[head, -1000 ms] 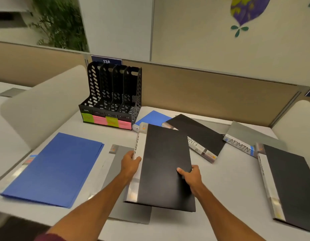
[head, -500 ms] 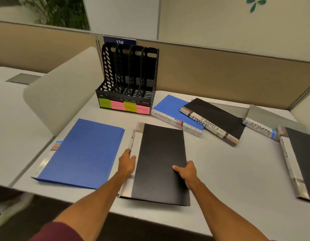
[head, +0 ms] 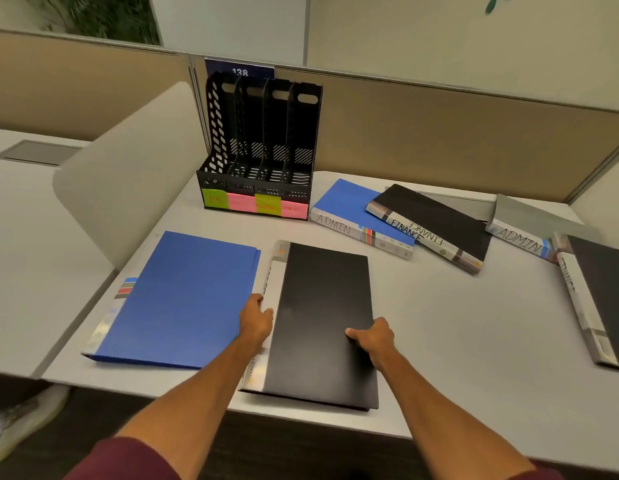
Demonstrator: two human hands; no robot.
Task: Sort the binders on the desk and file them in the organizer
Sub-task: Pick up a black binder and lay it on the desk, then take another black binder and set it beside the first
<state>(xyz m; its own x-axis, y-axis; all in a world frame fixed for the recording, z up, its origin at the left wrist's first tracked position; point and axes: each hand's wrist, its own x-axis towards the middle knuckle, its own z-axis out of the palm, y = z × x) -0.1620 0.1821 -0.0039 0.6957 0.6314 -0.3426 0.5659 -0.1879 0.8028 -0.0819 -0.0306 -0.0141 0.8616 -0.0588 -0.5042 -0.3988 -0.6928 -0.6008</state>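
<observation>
A black binder (head: 322, 317) lies flat near the desk's front edge, silver spine to the left. My left hand (head: 254, 315) grips that spine, and my right hand (head: 372, 337) grips the binder's right edge, thumb on the cover. The black slotted organizer (head: 263, 147) stands at the back with green and pink sticky labels along its base; its slots look bare. A blue binder (head: 187, 299) lies flat to the left. Behind are a blue ADMIN binder (head: 349, 206), a black FINANCE binder (head: 436, 223), a grey ADMIN binder (head: 530, 226) and another black binder (head: 602, 292) at the right.
A tan partition wall (head: 439, 133) runs behind the desk. A curved pale divider (head: 128, 174) stands on the left side, next to the organizer. The desk's front edge (head: 301, 414) passes just under the held binder. A shoe (head: 24, 417) shows on the floor lower left.
The black binder has come down from its raised, tilted pose and now lies flat on the desk, covering the grey folder seen earlier. Both hands stayed on its edges.
</observation>
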